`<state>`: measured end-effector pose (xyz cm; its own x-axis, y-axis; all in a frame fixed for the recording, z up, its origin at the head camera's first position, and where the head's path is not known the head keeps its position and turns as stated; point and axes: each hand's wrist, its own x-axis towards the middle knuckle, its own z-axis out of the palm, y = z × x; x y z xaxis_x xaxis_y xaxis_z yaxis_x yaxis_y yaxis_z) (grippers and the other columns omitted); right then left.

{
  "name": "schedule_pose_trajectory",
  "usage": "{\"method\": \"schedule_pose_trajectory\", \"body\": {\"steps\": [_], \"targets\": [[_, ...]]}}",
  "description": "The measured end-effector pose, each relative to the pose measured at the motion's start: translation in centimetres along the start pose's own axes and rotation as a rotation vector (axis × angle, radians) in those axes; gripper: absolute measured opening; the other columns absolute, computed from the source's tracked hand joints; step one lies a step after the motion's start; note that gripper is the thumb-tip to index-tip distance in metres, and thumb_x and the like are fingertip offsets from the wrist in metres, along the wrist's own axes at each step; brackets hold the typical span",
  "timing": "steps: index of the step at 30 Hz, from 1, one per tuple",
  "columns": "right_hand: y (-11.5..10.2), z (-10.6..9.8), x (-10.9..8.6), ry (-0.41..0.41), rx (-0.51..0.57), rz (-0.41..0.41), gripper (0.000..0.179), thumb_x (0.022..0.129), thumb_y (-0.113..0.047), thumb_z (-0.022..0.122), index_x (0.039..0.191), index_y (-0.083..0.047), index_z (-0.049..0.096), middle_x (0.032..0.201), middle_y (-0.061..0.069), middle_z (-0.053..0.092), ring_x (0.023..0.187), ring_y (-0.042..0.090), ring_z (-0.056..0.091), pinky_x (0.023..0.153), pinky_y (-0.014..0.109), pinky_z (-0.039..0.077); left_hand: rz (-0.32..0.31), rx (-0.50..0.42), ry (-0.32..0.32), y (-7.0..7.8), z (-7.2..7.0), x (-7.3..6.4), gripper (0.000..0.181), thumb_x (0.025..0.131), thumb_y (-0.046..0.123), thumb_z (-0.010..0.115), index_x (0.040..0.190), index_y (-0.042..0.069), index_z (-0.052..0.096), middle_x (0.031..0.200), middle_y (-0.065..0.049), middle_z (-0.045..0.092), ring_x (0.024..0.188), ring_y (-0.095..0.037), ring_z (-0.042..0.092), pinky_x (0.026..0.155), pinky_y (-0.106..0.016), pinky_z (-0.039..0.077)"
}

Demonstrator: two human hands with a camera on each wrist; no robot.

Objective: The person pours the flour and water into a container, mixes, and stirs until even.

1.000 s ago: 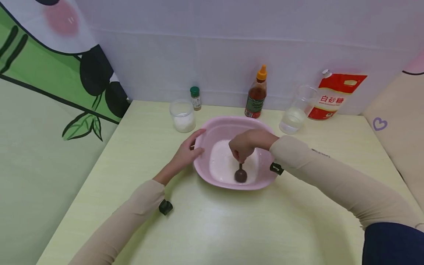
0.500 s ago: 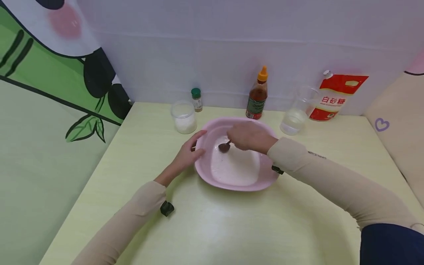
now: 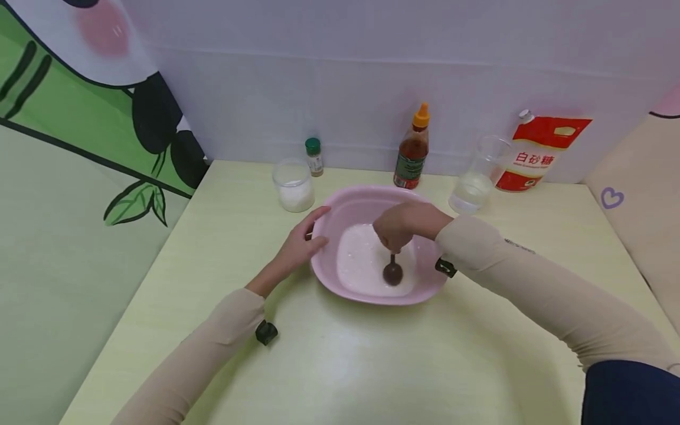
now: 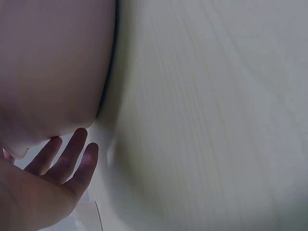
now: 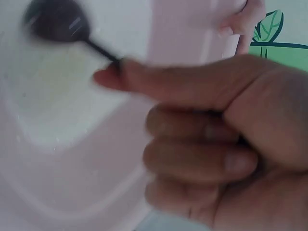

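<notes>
A pink plastic basin (image 3: 350,203) stands on the table with a shallow whitish layer, seemingly liquid, over its bottom. My left hand (image 3: 294,248) holds the basin's left edge, thumb over the rim. In the left wrist view, several fingers (image 4: 72,154) bear against the outer wall. Over the basin, my right hand (image 3: 395,227) pinches a dark spoon (image 3: 392,274) by its handle, bowl toward the near side. The right wrist view shows thumb and forefinger on the handle and the other fingers curled; the spoon (image 5: 57,21) is blurred there.
Behind the basin stand a glass of white grains (image 3: 295,192), a green-capped jar (image 3: 314,158), an orange-topped sauce bottle (image 3: 411,154), a tall glass of clear liquid (image 3: 470,189) and a red and white pouch (image 3: 533,156). A cloth-covered wall closes off the back.
The spoon has swept from the basin's near side to its far left, then back to the near side, slightly further right. My left hand has kept its hold on the rim.
</notes>
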<state>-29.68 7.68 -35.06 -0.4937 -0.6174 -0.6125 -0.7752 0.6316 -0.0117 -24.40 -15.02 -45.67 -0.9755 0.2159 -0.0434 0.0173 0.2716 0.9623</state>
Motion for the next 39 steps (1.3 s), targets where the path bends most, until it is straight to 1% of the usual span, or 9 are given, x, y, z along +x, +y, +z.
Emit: {"method": "schedule_pose_trajectory", "body": {"steps": [3,6,11,13,19,27,32,36,39], "targets": [[-0.6,0.3,0.9,0.088,0.112,-0.133,0.013,0.09,-0.008,0.065,0.083,-0.008,0.076,0.07,-0.005,0.064,0.065,0.008,0.049,0.059,0.018,0.038,0.008,0.005,0.002,-0.1,0.0,0.0,0.071,0.09,0.004,0.057,0.156,0.019,0.035,0.159,-0.018,0.034,0.13,-0.045,0.052,0.09,-0.044,0.059],[-1.2,0.6,1.4,0.214,0.113,-0.155,0.014,0.093,-0.012,0.063,0.091,-0.009,0.077,0.075,-0.005,0.067,0.067,0.009,0.05,0.061,0.017,0.038,0.018,0.017,0.005,-0.2,0.1,0.1,0.071,0.089,0.004,0.057,0.156,0.02,0.035,0.162,-0.015,0.032,0.131,-0.045,0.051,0.094,-0.045,0.058],[-1.3,0.8,1.1,0.385,-0.426,-0.099,0.017,0.094,-0.011,0.056,0.078,-0.009,0.061,0.06,-0.003,0.045,0.058,0.013,0.041,0.054,0.02,0.028,0.021,0.012,0.011,-0.5,0.3,0.2,0.071,0.089,0.003,0.058,0.155,0.019,0.037,0.162,-0.013,0.031,0.132,-0.044,0.051,0.094,-0.046,0.058],[-1.0,0.9,0.8,0.417,-0.527,-0.033,0.021,0.093,-0.01,0.053,0.073,-0.012,0.053,0.058,-0.003,0.035,0.056,0.014,0.037,0.053,0.023,0.024,0.02,0.004,0.011,-0.6,0.3,0.3,0.07,0.09,0.002,0.057,0.155,0.019,0.037,0.162,-0.013,0.032,0.131,-0.044,0.052,0.093,-0.046,0.058],[-0.2,0.6,0.3,0.359,-0.076,0.185,0.024,0.098,-0.023,0.058,0.075,-0.014,0.056,0.066,-0.001,0.043,0.063,0.016,0.043,0.054,0.029,0.037,0.006,-0.005,0.004,-0.3,0.3,0.3,0.071,0.09,0.003,0.057,0.155,0.02,0.037,0.16,-0.016,0.034,0.128,-0.044,0.054,0.087,-0.042,0.061],[-1.0,-0.8,-0.1,0.156,-0.154,0.025,0.024,0.092,-0.01,0.057,0.07,-0.016,0.053,0.062,-0.004,0.04,0.061,0.013,0.039,0.056,0.025,0.032,0.004,-0.003,0.008,-0.1,0.2,0.1,0.07,0.09,0.002,0.056,0.155,0.019,0.036,0.161,-0.014,0.033,0.128,-0.043,0.053,0.088,-0.042,0.06],[-1.6,-0.2,0.8,0.067,0.017,-0.13,0.016,0.092,-0.009,0.061,0.08,-0.009,0.072,0.064,-0.007,0.055,0.062,0.007,0.044,0.057,0.017,0.034,0.007,0.002,0.009,-0.2,0.2,0.1,0.071,0.09,0.002,0.056,0.156,0.019,0.035,0.161,-0.015,0.032,0.13,-0.043,0.052,0.09,-0.042,0.06],[-1.2,0.1,1.5,0.138,0.008,-0.096,0.014,0.096,-0.017,0.061,0.095,-0.01,0.074,0.076,-0.004,0.064,0.068,0.009,0.05,0.064,0.019,0.038,0.017,0.007,0.011,-0.2,0.2,0.1,0.072,0.09,0.002,0.056,0.156,0.019,0.034,0.162,-0.014,0.03,0.13,-0.044,0.052,0.09,-0.043,0.06],[-0.2,-0.1,1.4,0.228,-0.058,0.038,0.012,0.097,-0.016,0.059,0.091,-0.013,0.069,0.078,-0.001,0.062,0.069,0.015,0.051,0.062,0.025,0.041,0.019,0.012,0.01,-0.3,0.2,0.2,0.072,0.09,0.003,0.056,0.156,0.019,0.034,0.163,-0.013,0.029,0.13,-0.044,0.052,0.091,-0.042,0.059]]}}
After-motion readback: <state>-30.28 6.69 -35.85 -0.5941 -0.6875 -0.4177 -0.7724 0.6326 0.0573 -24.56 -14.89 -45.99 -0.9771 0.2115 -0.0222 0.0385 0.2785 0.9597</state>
